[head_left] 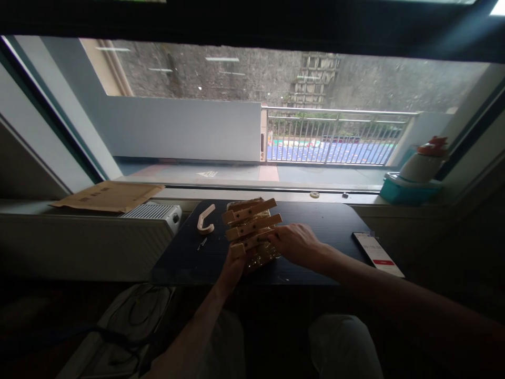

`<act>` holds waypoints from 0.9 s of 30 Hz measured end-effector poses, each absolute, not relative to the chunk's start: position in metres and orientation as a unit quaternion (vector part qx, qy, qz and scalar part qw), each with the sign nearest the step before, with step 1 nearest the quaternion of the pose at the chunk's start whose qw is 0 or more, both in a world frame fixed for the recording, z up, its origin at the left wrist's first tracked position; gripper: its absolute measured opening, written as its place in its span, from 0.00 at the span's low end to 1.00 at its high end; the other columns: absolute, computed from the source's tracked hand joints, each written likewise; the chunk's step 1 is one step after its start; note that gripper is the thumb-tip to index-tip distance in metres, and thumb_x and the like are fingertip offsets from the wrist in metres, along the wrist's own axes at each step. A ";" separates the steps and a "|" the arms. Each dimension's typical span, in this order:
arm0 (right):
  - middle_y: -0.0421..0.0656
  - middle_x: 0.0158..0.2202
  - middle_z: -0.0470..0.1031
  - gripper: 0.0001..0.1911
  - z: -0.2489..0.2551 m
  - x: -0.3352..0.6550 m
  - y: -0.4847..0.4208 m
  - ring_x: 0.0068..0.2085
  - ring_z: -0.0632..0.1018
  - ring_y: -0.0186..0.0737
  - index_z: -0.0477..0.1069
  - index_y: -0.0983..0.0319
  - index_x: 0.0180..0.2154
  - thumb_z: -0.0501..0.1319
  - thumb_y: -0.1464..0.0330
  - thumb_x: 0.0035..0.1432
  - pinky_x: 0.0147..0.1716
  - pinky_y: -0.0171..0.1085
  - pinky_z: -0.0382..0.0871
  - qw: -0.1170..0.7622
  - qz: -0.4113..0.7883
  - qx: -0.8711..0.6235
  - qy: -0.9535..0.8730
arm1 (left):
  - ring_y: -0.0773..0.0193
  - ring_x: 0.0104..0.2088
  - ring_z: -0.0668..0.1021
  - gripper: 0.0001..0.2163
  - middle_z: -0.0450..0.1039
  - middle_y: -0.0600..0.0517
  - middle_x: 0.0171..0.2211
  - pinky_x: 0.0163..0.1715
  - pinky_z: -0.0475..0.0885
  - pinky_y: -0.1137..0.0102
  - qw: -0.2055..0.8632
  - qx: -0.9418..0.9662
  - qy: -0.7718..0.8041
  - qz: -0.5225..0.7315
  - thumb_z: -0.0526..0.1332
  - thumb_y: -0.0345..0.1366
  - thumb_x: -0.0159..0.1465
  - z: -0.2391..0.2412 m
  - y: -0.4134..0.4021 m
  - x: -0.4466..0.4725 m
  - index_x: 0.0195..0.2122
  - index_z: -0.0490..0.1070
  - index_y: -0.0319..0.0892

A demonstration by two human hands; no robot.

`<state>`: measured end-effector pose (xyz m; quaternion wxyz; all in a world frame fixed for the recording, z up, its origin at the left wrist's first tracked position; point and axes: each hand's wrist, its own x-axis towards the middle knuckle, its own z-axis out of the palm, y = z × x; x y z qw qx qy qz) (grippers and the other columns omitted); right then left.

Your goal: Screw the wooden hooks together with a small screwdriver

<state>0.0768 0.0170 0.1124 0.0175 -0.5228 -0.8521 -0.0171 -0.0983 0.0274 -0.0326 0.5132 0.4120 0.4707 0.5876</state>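
Note:
A wooden rack of three pale slats [252,223] stands on the dark table [323,221], with a clear plastic bag under it. My left hand [233,266] grips the rack's lower left end from below. My right hand [296,243] rests on the right ends of the lower slats, fingers curled onto the wood. A loose curved wooden hook [205,219] lies to the left of the rack, with a small dark screw [202,243] just below it.
A phone [377,253] with a lit screen lies at the table's right edge. A white heater [152,212] and flat cardboard [108,196] sit at left on the sill. A teal box with a white figure [416,176] stands at the right of the window.

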 end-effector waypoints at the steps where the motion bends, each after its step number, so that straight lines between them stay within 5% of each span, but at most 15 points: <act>1: 0.46 0.32 0.76 0.19 0.114 0.077 0.015 0.32 0.76 0.40 0.71 0.63 0.38 0.45 0.61 0.63 0.29 0.35 0.63 0.016 -0.020 -0.515 -0.857 | 0.52 0.48 0.73 0.23 0.74 0.47 0.43 0.50 0.64 0.58 0.519 0.412 0.463 0.588 0.69 0.38 0.45 -0.032 0.028 -0.098 0.44 0.71 0.41; 5: 0.46 0.35 0.76 0.10 0.129 0.069 0.005 0.34 0.76 0.40 0.69 0.64 0.41 0.56 0.67 0.57 0.29 0.35 0.64 0.000 -0.071 -0.442 -0.894 | 0.51 0.48 0.73 0.24 0.74 0.48 0.44 0.49 0.64 0.59 0.528 0.417 0.433 0.600 0.70 0.38 0.45 -0.031 0.027 -0.098 0.44 0.71 0.41; 12: 0.48 0.36 0.75 0.07 0.123 0.059 0.004 0.36 0.75 0.41 0.71 0.66 0.35 0.55 0.76 0.57 0.31 0.36 0.65 -0.014 -0.161 -0.267 -0.950 | 0.50 0.47 0.73 0.22 0.75 0.48 0.41 0.48 0.65 0.58 0.509 0.416 0.458 0.599 0.69 0.39 0.45 -0.033 0.026 -0.099 0.42 0.72 0.40; 18: 0.45 0.29 0.75 0.14 0.106 0.068 0.015 0.28 0.74 0.35 0.69 0.65 0.35 0.48 0.65 0.63 0.27 0.33 0.61 0.065 -0.055 -0.454 -0.887 | 0.52 0.47 0.73 0.26 0.73 0.49 0.44 0.48 0.65 0.59 0.506 0.420 0.446 0.607 0.69 0.36 0.46 -0.033 0.025 -0.097 0.48 0.67 0.43; 22: 0.46 0.31 0.75 0.22 0.111 0.072 0.018 0.31 0.75 0.38 0.70 0.63 0.35 0.41 0.61 0.64 0.29 0.35 0.61 0.065 -0.011 -0.543 -0.837 | 0.52 0.49 0.72 0.24 0.72 0.48 0.46 0.49 0.65 0.60 0.506 0.433 0.445 0.598 0.68 0.37 0.48 -0.030 0.024 -0.098 0.47 0.68 0.42; 27: 0.47 0.36 0.75 0.12 0.129 0.063 0.011 0.35 0.75 0.41 0.70 0.63 0.39 0.52 0.64 0.59 0.31 0.37 0.64 0.034 -0.076 -0.442 -0.893 | 0.51 0.48 0.72 0.23 0.73 0.47 0.45 0.49 0.65 0.59 0.520 0.444 0.432 0.588 0.68 0.37 0.48 -0.027 0.024 -0.098 0.47 0.69 0.41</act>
